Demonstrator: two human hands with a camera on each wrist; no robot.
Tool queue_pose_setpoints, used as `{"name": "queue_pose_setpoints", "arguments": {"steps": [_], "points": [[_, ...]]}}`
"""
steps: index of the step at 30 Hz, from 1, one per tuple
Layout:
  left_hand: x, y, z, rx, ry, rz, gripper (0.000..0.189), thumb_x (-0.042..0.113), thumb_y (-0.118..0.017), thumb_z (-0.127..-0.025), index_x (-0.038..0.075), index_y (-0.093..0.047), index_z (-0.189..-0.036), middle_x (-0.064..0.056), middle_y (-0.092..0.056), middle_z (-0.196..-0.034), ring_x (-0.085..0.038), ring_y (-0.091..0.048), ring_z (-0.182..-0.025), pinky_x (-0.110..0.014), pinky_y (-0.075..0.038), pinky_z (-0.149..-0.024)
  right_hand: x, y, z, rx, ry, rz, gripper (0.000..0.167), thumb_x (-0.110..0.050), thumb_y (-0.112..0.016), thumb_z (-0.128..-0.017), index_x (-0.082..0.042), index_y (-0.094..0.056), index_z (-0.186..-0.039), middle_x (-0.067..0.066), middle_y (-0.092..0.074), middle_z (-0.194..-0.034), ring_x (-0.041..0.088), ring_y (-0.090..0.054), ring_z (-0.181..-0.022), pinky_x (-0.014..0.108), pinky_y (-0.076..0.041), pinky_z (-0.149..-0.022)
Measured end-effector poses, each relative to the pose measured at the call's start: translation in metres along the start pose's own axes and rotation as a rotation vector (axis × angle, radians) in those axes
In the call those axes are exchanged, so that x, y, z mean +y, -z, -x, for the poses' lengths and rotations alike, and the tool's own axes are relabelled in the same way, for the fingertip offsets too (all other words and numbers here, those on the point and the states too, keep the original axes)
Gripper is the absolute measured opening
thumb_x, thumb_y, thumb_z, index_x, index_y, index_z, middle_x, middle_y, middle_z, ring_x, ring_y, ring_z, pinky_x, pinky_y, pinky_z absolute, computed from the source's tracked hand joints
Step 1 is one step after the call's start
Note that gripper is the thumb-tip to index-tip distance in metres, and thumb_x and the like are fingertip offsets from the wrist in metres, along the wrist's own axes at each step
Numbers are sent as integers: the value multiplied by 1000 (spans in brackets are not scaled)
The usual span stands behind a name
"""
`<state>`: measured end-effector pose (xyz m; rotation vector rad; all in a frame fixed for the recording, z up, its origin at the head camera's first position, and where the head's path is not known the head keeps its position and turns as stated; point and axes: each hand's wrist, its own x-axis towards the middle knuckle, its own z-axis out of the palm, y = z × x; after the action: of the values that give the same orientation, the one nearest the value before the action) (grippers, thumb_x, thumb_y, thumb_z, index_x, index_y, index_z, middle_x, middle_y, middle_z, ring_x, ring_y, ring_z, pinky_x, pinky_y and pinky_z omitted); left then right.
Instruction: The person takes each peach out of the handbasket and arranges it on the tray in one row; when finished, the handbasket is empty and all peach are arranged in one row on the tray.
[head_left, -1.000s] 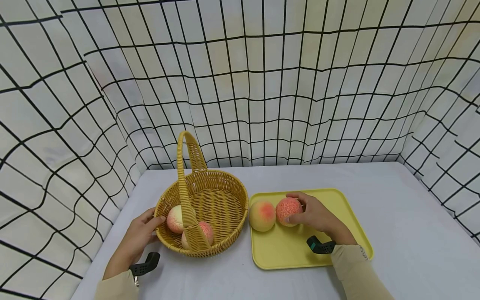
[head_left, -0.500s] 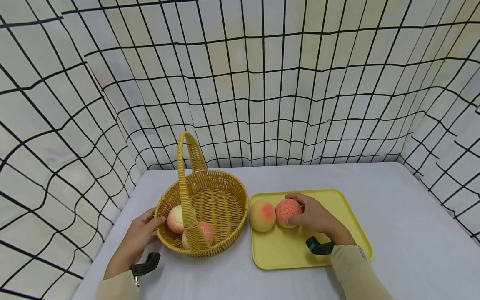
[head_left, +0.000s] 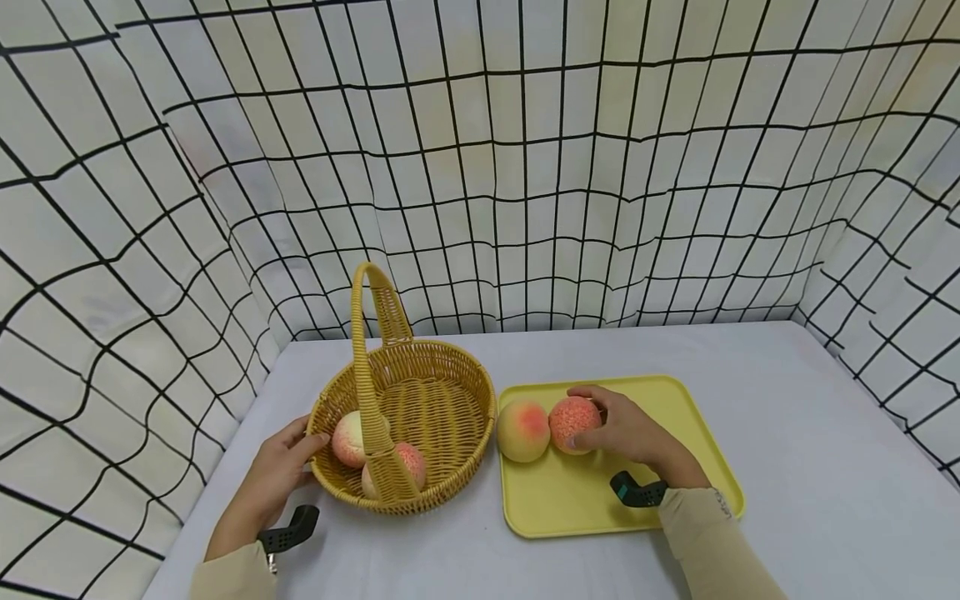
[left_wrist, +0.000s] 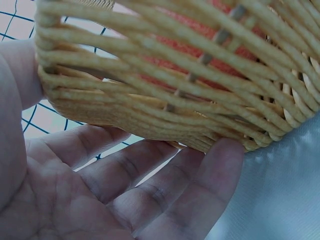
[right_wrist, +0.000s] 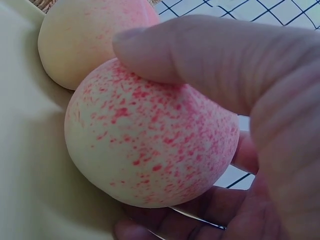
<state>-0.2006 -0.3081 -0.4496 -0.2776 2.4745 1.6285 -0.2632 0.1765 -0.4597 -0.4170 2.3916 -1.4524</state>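
In the head view, my left hand (head_left: 273, 467) grips the left rim of a woven wicker basket (head_left: 450, 404), thumb over the rim. The left wrist view has the fingers (left_wrist: 125, 175) spread under the outer wall of weave. A white-and-pink peach (head_left: 347, 439) and a speckled peach (head_left: 413, 461), partly behind the tall handle, lie inside. My right hand (head_left: 633, 433) holds a red-speckled peach (head_left: 573, 425) over the yellow tray (head_left: 585, 504). Its thumb lies across the peach in the right wrist view, with fingers curled on the far side. A yellow peach (head_left: 522, 432) sits beside it, apparently touching.
The basket stands close to the tray's left edge, its arched handle (head_left: 362, 358) rising high. A white cloth (head_left: 420, 554) covers the table. White walls with a black grid (head_left: 525, 200) enclose the back and both sides.
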Motion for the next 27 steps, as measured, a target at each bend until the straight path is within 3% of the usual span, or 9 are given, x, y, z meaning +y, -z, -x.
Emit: {"name": "queue_pose_setpoints", "arguments": {"steps": [27], "points": [[1,-1,1,5,5,2,61,24,-43,-112,-1,-24,-163,-32,-35,-161,-45,-47,-140,-43,-60,-93,-1,-1,1,9,-9,12,82,-23,-87,-83,-6,-49,-152,13,-64,-128,25,-60,-108,36,-53,-85]]}}
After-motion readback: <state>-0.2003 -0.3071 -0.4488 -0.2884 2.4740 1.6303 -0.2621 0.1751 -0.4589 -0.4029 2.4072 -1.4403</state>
